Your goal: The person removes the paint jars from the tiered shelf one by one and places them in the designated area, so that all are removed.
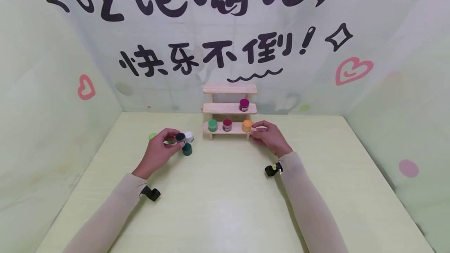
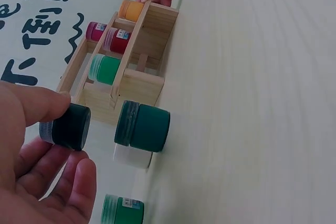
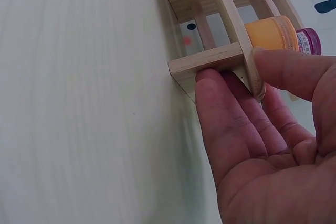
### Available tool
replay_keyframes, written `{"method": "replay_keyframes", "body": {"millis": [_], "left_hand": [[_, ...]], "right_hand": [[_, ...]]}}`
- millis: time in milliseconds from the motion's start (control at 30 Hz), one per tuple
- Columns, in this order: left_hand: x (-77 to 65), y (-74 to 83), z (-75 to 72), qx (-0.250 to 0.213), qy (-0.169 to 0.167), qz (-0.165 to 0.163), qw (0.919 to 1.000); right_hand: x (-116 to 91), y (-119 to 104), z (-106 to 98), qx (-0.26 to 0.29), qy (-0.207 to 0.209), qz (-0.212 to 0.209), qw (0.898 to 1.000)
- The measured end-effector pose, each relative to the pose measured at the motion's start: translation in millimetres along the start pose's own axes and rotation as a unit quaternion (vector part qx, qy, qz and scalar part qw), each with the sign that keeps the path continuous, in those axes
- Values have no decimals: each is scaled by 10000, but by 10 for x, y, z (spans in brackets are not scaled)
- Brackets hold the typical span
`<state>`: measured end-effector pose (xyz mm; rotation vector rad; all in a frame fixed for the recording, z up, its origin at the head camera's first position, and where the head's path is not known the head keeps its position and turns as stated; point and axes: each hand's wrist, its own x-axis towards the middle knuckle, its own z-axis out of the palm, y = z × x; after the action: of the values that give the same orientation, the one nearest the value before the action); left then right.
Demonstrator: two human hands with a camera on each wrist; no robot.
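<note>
My left hand (image 1: 159, 152) pinches a small black paint jar (image 2: 71, 126) between thumb and fingers, at the left of the table. Close by stand a dark teal jar (image 2: 144, 127), a white jar (image 1: 189, 136) and a green jar (image 2: 124, 211), partly covered by the hand in the head view. My right hand (image 1: 272, 139) grips the right end of a three-tier wooden shelf (image 3: 210, 59), thumb at the lowest board's edge and fingers under it. That board carries a light green jar (image 1: 212, 125), a red jar (image 1: 227, 125) and an orange jar (image 3: 270, 34).
On the shelf's middle board, toward the right, sits a magenta jar (image 1: 244, 105); the top board (image 1: 230, 88) bears nothing. A printed cloth backdrop (image 1: 168, 93) rises behind the pale wooden table (image 1: 218, 198). Each wrist wears a black camera (image 1: 152, 193).
</note>
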<state>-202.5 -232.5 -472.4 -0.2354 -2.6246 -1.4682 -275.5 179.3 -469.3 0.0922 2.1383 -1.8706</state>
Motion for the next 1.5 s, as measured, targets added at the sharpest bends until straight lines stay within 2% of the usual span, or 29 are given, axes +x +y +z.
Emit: {"method": "replay_keyframes", "body": {"millis": [233, 467, 700, 900, 1267, 1500], "left_hand": [[-97, -111, -126, 145, 24, -206, 9997], [-170, -196, -216, 310, -146, -341, 9988], [-196, -278, -243, 697, -355, -616, 9950], [-184, -307, -242, 751, -529, -752, 9929], [-230, -356, -234, 898, -604, -988, 9892], [-235, -322, -250, 885, -539, -969, 9899]], "right_hand": [[17, 15, 6, 18, -48, 41, 10000], [-9, -32, 27, -60, 28, 86, 9999], [-5, -61, 23, -160, 54, 115, 9998], [-1, -53, 13, -160, 84, 157, 9997], [-24, -9, 25, -196, 100, 270, 9994], [-33, -23, 23, -36, 20, 75, 10000]]}}
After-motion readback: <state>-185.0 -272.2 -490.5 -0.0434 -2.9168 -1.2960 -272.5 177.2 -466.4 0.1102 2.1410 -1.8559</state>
